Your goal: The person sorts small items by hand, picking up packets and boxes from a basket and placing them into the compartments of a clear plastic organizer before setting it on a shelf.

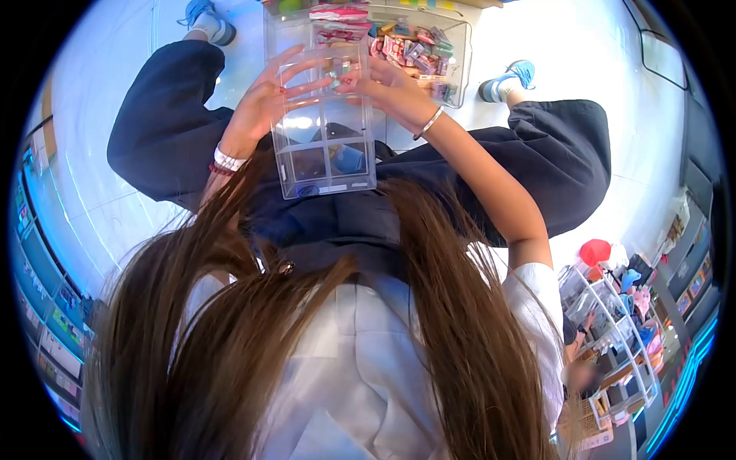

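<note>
A clear plastic box with compartments (326,142) rests tilted against my lap, between my hands. My left hand (264,103) is at its left side, fingers stretched out and apart across the box's upper part. From the right, my right hand (387,88) reaches over the box with thumb and fingertips closed together. A small pale-green thing (335,79) shows at those fingertips; its kind is too small to make out. Just beyond my fingers lies a clear zip bag with a pink strip (340,15), with small red and white pieces in it.
A clear bin (464,73) full of small colourful packets stands on the shiny white floor (100,153), beyond my right hand. My legs are spread to either side. At the lower right are a white rack (625,345) with goods and another person (579,337).
</note>
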The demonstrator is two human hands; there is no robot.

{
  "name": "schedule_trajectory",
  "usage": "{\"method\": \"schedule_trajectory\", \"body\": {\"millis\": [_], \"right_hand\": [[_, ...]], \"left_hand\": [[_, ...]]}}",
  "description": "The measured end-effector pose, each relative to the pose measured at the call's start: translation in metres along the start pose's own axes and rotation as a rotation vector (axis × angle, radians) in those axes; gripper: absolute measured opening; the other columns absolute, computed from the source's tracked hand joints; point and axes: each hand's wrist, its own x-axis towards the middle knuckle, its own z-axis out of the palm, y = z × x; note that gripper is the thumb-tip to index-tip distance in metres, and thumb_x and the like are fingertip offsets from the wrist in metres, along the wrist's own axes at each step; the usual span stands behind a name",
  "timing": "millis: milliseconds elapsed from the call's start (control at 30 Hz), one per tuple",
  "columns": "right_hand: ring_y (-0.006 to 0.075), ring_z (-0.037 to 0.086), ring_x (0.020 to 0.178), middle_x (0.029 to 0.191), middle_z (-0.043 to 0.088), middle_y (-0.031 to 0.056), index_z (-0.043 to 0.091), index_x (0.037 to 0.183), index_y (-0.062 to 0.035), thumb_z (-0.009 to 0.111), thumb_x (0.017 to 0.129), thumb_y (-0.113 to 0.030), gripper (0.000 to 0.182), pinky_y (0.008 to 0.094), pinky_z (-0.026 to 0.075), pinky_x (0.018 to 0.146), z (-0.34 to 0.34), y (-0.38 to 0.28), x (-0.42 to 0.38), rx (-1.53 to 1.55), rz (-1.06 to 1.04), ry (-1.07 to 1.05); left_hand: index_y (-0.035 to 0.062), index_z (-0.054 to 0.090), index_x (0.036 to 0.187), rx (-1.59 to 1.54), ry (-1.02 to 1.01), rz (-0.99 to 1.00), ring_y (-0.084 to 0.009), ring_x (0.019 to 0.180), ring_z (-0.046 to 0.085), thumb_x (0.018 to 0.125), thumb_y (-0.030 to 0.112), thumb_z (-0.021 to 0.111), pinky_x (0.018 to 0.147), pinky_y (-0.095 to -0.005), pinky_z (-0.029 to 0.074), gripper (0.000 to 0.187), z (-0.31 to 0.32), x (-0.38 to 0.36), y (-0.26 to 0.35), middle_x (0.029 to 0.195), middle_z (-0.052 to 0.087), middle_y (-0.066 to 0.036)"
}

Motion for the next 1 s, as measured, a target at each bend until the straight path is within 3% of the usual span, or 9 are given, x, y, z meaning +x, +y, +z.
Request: {"method": "schedule_trajectory", "body": {"millis": [200, 267, 400, 600, 767, 800, 833, 900, 1000], "right_hand": [[0.0211, 0.053, 0.109, 0.117, 0.052, 0.0091, 0.04, 0.126, -0.0057, 0.056, 0.088, -0.019, 0.044, 0.036, 0.043, 0.094, -0.004, 0.004, -0.009, 0.046, 0.028, -0.042], [0.0213, 0.053, 0.108, 0.117, 0.052, 0.0097, 0.037, 0.128, -0.0057, 0.057, 0.087, -0.017, 0.047, 0.0354, 0.044, 0.094, 0.001, 0.005, -0.009, 0.08, 0.014, -0.025], [0.0208, 0.054, 0.107, 0.116, 0.052, 0.0106, 0.033, 0.131, -0.0064, 0.06, 0.085, -0.015, 0.054, 0.0341, 0.044, 0.093, 0.004, 0.014, -0.008, 0.043, -0.053, -0.06], [0.0192, 0.055, 0.104, 0.114, 0.053, 0.0114, 0.021, 0.136, 0.0014, 0.063, 0.083, -0.014, 0.069, 0.0327, 0.045, 0.092, 0.024, -0.004, -0.017, -0.076, -0.065, -0.007], [0.0197, 0.054, 0.106, 0.112, 0.055, 0.0118, 0.011, 0.139, 0.0021, 0.067, 0.079, -0.013, 0.083, 0.0315, 0.047, 0.088, 0.01, -0.011, -0.013, -0.305, -0.125, -0.183], [0.0181, 0.059, 0.098, 0.107, 0.06, 0.0097, 0.028, 0.135, -0.0001, 0.067, 0.079, -0.014, 0.07, 0.0304, 0.048, 0.085, -0.004, -0.011, -0.011, -0.404, -0.116, -0.238], [0.0181, 0.059, 0.098, 0.107, 0.06, 0.0097, 0.028, 0.135, -0.0001, 0.067, 0.079, -0.014, 0.07, 0.0304, 0.048, 0.085, -0.021, -0.02, -0.006, -0.415, -0.118, -0.24], [0.0166, 0.062, 0.087, 0.1, 0.064, 0.0085, 0.049, 0.122, -0.0008, 0.067, 0.079, -0.016, 0.049, 0.0287, 0.049, 0.082, -0.06, -0.037, 0.009, -0.859, 0.047, -0.306], [0.0237, 0.064, 0.084, 0.095, 0.065, 0.0131, 0.059, 0.109, -0.0018, 0.068, 0.074, -0.022, 0.041, 0.0309, 0.049, 0.079, -0.126, -0.007, 0.048, -1.316, 0.051, 0.224]], "left_hand": [[0.0006, 0.025, 0.135, 0.106, 0.04, -0.019, -0.0423, 0.121, 0.039, 0.081, 0.025, 0.05, 0.1, -0.0492, 0.033, 0.064, 0.004, 0.004, 0.001, 0.136, 0.034, -0.021], [-0.0026, 0.027, 0.133, -0.124, 0.124, 0.009, -0.0413, 0.121, 0.04, 0.082, 0.028, 0.049, 0.101, -0.0493, 0.032, 0.063, 0.005, 0.005, 0.0, 0.134, 0.035, -0.024], [-0.0027, 0.028, 0.133, -0.219, 0.093, 0.009, -0.0411, 0.121, 0.039, 0.082, 0.031, 0.049, 0.102, -0.0487, 0.032, 0.065, -0.004, 0.008, 0.002, 0.134, 0.034, -0.026], [0.0062, 0.025, 0.137, -0.158, 0.225, 0.105, -0.0445, 0.121, 0.036, 0.078, 0.034, 0.047, 0.103, -0.0518, 0.029, 0.069, 0.001, 0.005, 0.005, 0.135, 0.029, -0.026], [0.0085, 0.019, 0.14, -0.219, 0.253, 0.078, -0.0488, 0.118, 0.037, 0.071, 0.032, 0.047, 0.1, -0.0524, 0.033, 0.078, 0.0, 0.004, 0.009, 0.138, 0.021, -0.027], [0.0086, 0.019, 0.14, -0.254, 0.26, 0.112, -0.0487, 0.119, 0.037, 0.071, 0.032, 0.047, 0.099, -0.0523, 0.034, 0.078, -0.004, 0.005, 0.006, 0.138, 0.021, -0.027], [0.0086, 0.019, 0.14, -0.255, 0.254, 0.121, -0.0487, 0.119, 0.037, 0.071, 0.032, 0.047, 0.099, -0.0523, 0.034, 0.078, -0.004, 0.005, 0.009, 0.138, 0.021, -0.027], [0.0083, 0.021, 0.139, -0.212, 0.306, 0.12, -0.0494, 0.119, 0.036, 0.071, 0.031, 0.047, 0.1, -0.0519, 0.033, 0.077, -0.002, 0.003, 0.012, 0.138, 0.019, -0.028], [0.0084, 0.022, 0.138, -0.208, 0.255, 0.157, -0.0492, 0.119, 0.037, 0.072, 0.03, 0.047, 0.101, -0.0516, 0.031, 0.074, 0.0, 0.002, 0.015, 0.138, 0.018, -0.029]]}}
